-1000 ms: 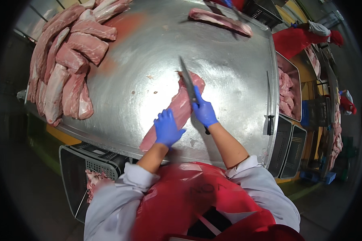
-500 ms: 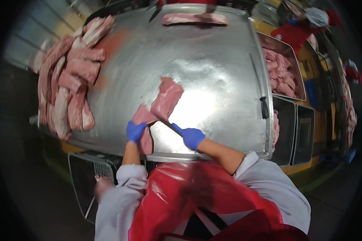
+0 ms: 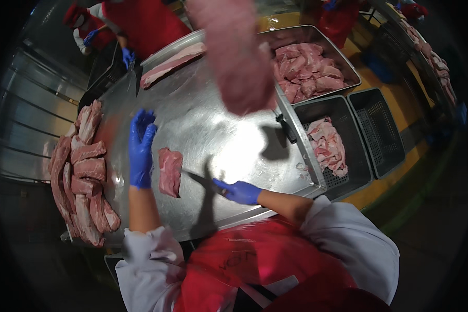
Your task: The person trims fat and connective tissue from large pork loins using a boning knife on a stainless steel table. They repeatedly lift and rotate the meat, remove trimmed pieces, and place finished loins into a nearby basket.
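My left hand (image 3: 142,148), in a blue glove, is raised over the left part of the metal table (image 3: 192,119). Its fingers point up and it holds nothing. In my blue-gloved right hand (image 3: 242,192) is a knife (image 3: 196,179), with the blade pointing left. The tip is close to a small slab of pink meat (image 3: 170,172) lying on the table between my hands. A large, blurred piece of meat (image 3: 239,62) is in the air above the far side, touched by neither hand.
Meat strips (image 3: 86,182) are piled at the left; one long strip (image 3: 172,64) lies far off. To the right are a metal tray of meat chunks (image 3: 309,67), a crate with trimmings (image 3: 327,148), and another crate (image 3: 382,135). A co-worker in red (image 3: 145,26) stands across the table.
My left hand has let go of the meat and risen. One piece is now airborne at the far side. The knife has drawn back from the meat, and the view has turned right.
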`<state>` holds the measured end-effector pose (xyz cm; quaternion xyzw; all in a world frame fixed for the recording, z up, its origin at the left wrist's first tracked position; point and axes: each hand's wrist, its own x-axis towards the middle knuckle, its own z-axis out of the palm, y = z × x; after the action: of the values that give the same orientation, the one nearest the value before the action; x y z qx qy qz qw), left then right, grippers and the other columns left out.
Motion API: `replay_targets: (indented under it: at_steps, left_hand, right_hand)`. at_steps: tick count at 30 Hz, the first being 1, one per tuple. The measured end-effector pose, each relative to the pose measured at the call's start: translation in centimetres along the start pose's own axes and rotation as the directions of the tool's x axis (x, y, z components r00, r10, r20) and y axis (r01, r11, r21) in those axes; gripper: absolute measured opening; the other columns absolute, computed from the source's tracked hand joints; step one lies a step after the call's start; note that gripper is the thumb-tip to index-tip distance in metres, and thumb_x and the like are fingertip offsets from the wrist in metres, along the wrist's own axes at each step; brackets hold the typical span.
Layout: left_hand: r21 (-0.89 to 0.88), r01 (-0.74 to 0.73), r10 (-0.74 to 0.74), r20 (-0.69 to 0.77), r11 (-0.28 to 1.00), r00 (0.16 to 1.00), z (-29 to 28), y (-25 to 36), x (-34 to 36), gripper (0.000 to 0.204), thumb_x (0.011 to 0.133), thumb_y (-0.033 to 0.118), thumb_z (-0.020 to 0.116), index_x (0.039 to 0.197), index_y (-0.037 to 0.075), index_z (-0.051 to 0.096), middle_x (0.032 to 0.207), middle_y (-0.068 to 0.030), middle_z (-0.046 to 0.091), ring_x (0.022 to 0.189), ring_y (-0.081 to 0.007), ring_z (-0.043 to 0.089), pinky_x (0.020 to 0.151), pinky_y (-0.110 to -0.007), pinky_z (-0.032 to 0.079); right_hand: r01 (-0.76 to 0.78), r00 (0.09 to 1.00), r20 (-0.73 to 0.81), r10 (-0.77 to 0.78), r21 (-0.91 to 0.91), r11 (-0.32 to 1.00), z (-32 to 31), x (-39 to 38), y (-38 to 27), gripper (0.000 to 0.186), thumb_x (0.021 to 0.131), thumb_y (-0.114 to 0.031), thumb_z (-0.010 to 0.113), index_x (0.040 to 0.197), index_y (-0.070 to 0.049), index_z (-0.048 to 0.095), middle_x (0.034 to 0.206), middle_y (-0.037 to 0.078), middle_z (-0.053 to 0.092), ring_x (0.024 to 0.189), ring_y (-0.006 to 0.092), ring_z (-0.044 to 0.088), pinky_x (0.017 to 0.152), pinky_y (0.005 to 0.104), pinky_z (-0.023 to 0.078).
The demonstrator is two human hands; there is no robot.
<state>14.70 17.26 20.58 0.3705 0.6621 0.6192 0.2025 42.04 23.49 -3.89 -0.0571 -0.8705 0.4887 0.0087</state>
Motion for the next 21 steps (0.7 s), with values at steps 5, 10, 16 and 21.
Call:
replay_targets:
  at_steps: [5,10,16,21]
  left_hand:
    - [0.93,0.315,-0.345,-0.237,0.189,0.908,-7.7,-25.5,-5.5,0.113,0.058,0.061,0.086,0.135,-0.012,0.047,0.126,-0.0335,0.06,0.117,-0.0425,0.061,0.096,-0.044,0.051]
    - [0.414,0.696,-0.664,-0.248,0.586,0.706,-12.2,-28.3,-8.6,0.081,0.076,0.032,0.079,0.141,-0.005,0.047,0.129,-0.0187,0.061,0.119,-0.0298,0.06,0.101,-0.037,0.048]
    - [-0.453,0.479,-0.408,0.252,0.752,0.878,3.6,-17.9,-1.4,0.064,0.094,0.019,0.063,0.15,0.002,0.037,0.149,-0.0085,0.046,0.135,-0.0215,0.047,0.114,-0.033,0.035]
    - [-0.163,-0.069,0.106,0.233,0.984,0.967,11.7,-2.6,10.7,0.06,0.096,0.021,0.066,0.146,0.002,0.039,0.135,-0.0158,0.055,0.126,-0.0241,0.053,0.108,-0.036,0.043]
  right_hand:
    - [-0.365,0.887,-0.255,0.384,0.12,0.923,-8.8,-10.2,4.9,0.063,0.101,-0.03,0.045,0.158,-0.023,0.02,0.094,0.026,0.069,0.081,0.0459,0.067,0.073,0.0511,0.054]
    - [-0.377,0.781,-0.37,0.502,0.362,0.853,-12.3,-20.0,1.6,0.074,0.095,-0.015,0.057,0.159,-0.019,0.021,0.088,0.015,0.07,0.073,0.0246,0.067,0.075,0.0352,0.053]
    - [-0.448,0.71,-0.326,0.625,0.475,0.757,-10.8,-20.4,0.1,0.074,0.092,-0.009,0.058,0.158,-0.016,0.026,0.089,0.012,0.068,0.078,0.0148,0.063,0.074,0.0296,0.051]
    - [-0.432,0.831,-0.167,0.531,0.41,0.804,-10.1,-13.2,1.2,0.074,0.093,-0.006,0.054,0.16,-0.016,0.023,0.088,0.001,0.063,0.071,0.0106,0.061,0.07,0.0267,0.053]
